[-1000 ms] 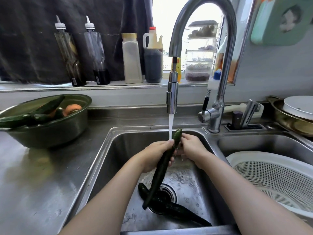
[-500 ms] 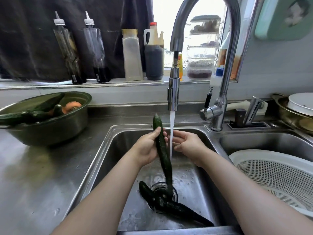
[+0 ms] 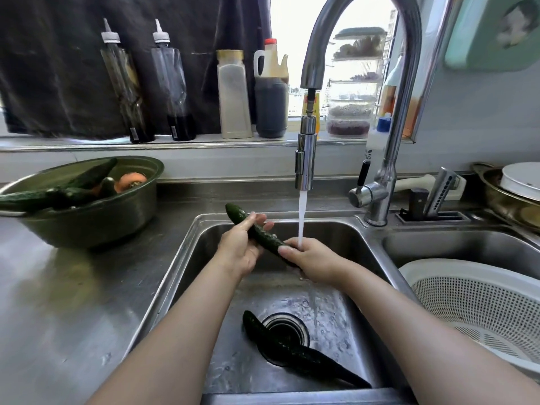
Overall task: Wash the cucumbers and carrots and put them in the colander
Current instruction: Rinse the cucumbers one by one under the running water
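Head view: our left hand (image 3: 238,251) and right hand (image 3: 314,260) both curl round a bumpy dark cucumber (image 3: 258,232) slanted under the water stream (image 3: 301,217). A second cucumber (image 3: 295,350) lies over the steel sink (image 3: 191,270)'s round drain (image 3: 287,327); the white perforated colander (image 3: 479,302) sits right.

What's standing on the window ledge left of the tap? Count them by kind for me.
Clear squeeze bottles with pointed white nozzles: 2
Tall pale jar with yellow lid: 1
Jug of dark liquid with red cap: 1
Total: 4
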Demonstrator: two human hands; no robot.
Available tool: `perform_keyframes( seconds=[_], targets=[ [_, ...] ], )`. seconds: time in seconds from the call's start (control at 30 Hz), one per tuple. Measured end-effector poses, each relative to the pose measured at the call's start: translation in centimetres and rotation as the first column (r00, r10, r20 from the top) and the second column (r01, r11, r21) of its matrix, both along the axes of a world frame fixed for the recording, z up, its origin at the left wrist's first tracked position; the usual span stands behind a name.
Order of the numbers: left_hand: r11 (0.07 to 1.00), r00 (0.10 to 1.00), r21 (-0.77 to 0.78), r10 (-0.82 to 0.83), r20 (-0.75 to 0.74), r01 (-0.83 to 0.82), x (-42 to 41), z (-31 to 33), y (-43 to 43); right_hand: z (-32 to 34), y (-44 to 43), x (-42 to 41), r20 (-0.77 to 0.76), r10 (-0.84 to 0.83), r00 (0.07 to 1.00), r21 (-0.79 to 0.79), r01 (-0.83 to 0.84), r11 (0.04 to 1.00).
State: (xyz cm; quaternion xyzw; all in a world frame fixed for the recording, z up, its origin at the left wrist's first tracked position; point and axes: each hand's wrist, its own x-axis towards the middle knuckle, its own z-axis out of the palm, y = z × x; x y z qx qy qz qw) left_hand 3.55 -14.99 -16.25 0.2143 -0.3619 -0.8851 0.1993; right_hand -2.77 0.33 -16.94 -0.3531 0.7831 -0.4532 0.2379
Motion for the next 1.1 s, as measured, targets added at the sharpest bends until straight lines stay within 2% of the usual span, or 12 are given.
perform_keyframes(
  seconds=[0.1, 0.17, 0.27, 0.33, 0.43, 0.57, 0.67, 0.77, 0.97, 1.03, 1.1],
  targets=[
    [0.998, 0.997, -0.009, -0.066, -0.041, 0.066, 0.6, 0.6, 0.3, 0.3, -0.8, 0.0, -0.03, -0.105, 0.994, -0.019, 0.104, 0.994],
    [0.997, 0.997, -0.042, -0.072, -0.041, 0.07, 0.5, 0.5, 0.4, 0.5, -0.8, 0.1, -0.03, -0.138, 0.99, 0.035, 0.139, 0.99],
    [0.993, 1.0, -0.122, 0.008, 0.029, -0.005, 0.2, 0.3, 0.8, 0.8, -0.5, -0.1, -0.131, -0.143, 0.981, 0.129, 0.16, 0.979],
    [0.989, 0.995, -0.14, 0.059, 0.074, -0.049, 0.2, 0.0, 1.0, 0.6, -0.2, -0.6, -0.162, -0.144, 0.976, 0.079, 0.158, 0.984],
    [0.982, 0.98, -0.12, 0.158, 0.12, -0.144, 0.3, -0.3, 0.7, -0.4, 0.5, -1.7, 0.033, -0.133, 0.991, -0.096, 0.135, 0.986],
    [0.967, 0.956, -0.095, 0.251, 0.152, -0.238, 0.4, -0.5, 0.5, -0.3, 0.3, -1.9, -0.026, -0.076, 0.997, -0.113, 0.073, 0.991],
    [0.961, 0.948, -0.064, 0.276, 0.16, -0.269, 0.3, -0.2, 0.6, 0.1, 0.0, -0.7, 0.148, -0.03, 0.989, -0.148, 0.052, 0.988],
    [0.971, 0.962, -0.039, 0.237, 0.139, -0.234, 0.1, -0.1, 1.0, 0.6, 0.1, 0.2, 0.169, 0.066, 0.983, -0.146, -0.041, 0.988],
    [0.994, 0.996, -0.085, 0.068, 0.055, -0.063, -0.7, -0.2, 2.7, 0.7, 1.8, -1.3, 0.107, 0.094, 0.99, 0.022, -0.097, 0.995],
    [0.997, 0.999, -0.062, -0.039, 0.032, 0.041, -0.6, 0.0, 2.9, 0.5, 2.9, -2.0, 0.16, 0.069, 0.985, 0.014, -0.072, 0.997],
    [0.993, 0.995, -0.063, -0.097, 0.016, 0.098, -0.4, 0.3, 3.0, 0.9, 3.4, -2.1, 0.286, 0.026, 0.958, -0.028, -0.018, 0.999]
  ],
)
